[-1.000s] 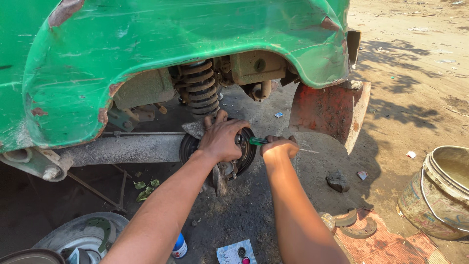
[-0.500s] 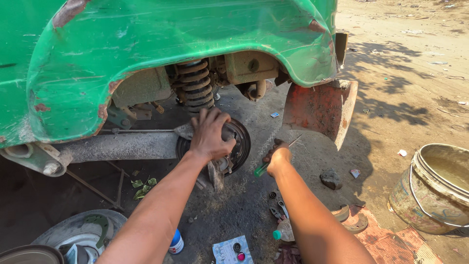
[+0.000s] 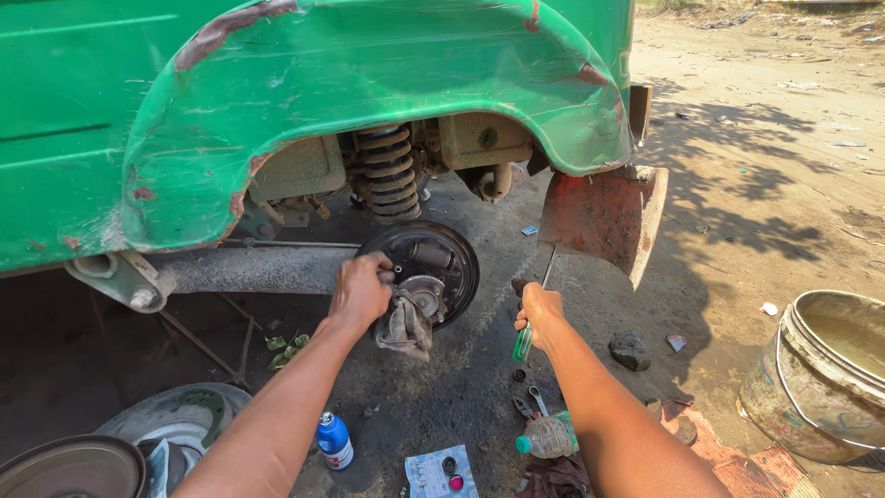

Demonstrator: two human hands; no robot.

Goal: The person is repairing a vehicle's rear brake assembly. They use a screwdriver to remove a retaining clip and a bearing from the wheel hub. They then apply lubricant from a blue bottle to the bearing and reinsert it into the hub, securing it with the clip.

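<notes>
From the head camera, the left hand (image 3: 359, 293) presses a grey rag (image 3: 404, 325) against the round black brake plate (image 3: 433, 263) at the end of the axle tube (image 3: 258, 269), under the green wheel arch (image 3: 369, 83) of the vehicle; its grip is clamped on the top of the rag, which hangs down below the hub. The plate stands upright, its face turned toward the person, with a coil spring (image 3: 387, 171) just above and behind it. The right hand (image 3: 539, 309) is apart from the plate, to its right, its grip closed around a screwdriver (image 3: 535, 309) with a green handle. The tool's long axis runs nearly upright, slightly tilted: the handle end points down toward the ground, the metal shaft points up toward the rusty red mudflap (image 3: 604, 217). On the ground near the arms lie a blue spray can (image 3: 334, 441), a clear plastic bottle (image 3: 548, 435) on its side and a small card (image 3: 441, 472). A battered bucket (image 3: 820, 378) stands well apart to the right.
</notes>
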